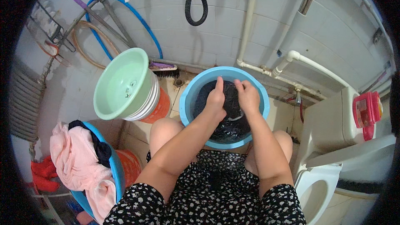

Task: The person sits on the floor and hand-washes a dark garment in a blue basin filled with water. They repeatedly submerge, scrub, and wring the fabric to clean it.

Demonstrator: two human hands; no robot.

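A round light-blue basin (189, 102) stands on the floor between my knees. Soaked dark cloth (230, 130) lies in it, glistening in water, with a small patch of pale suds near its middle. My left hand (215, 101) is closed over the cloth on the basin's left side, a digit extended along the top. Opposite it, my right hand (248, 96) has its fingers curled in a grip, the thumb toward the left hand. The dark cloth seems to run between the two hands; its part inside the fingers is hidden.
A pale-green basin (118, 87) sits atop a stacked bucket at left. Pink cloth (77, 152) fills a blue tub at lower left. A brush (166, 71) rests by the wall. The toilet (318, 187) is at right, pipes (250, 25) and hoses along the wall.
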